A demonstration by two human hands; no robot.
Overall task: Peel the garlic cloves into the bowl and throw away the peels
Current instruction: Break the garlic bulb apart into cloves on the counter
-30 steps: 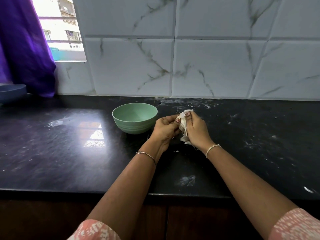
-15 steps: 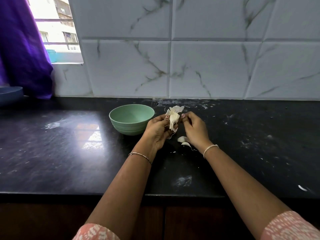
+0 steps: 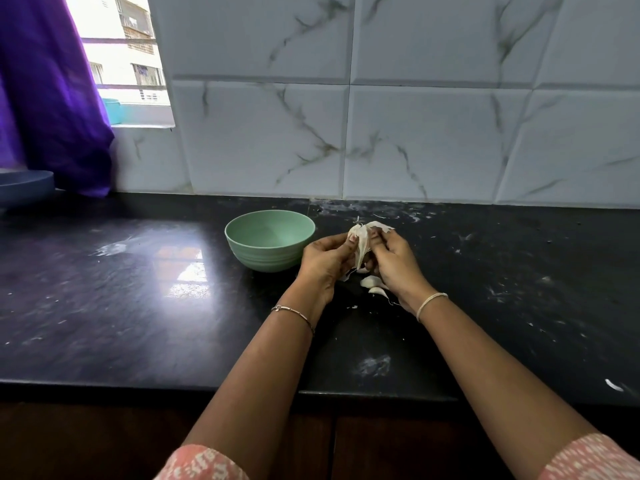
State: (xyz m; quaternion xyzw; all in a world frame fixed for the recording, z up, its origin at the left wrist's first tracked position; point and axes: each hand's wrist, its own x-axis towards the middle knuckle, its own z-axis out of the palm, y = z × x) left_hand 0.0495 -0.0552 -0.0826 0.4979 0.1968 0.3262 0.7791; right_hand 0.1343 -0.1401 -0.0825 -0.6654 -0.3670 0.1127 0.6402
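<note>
Garlic (image 3: 360, 242) pinched between left hand (image 3: 325, 259) and right hand (image 3: 393, 261), both gripping its papery skin, just right of bowl (image 3: 270, 239), loose cloves (image 3: 372, 284) on counter (image 3: 138, 306) below hands

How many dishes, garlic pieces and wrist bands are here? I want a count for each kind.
Dishes: 2, a pale green round bowl and a blue dish at left.
Garlic: 3, one papery piece between left hand and right hand, two loose cloves on the black counter.
Wrist bands: 2, a thin metal bracelet and a pale band.
Total: 7.
</note>
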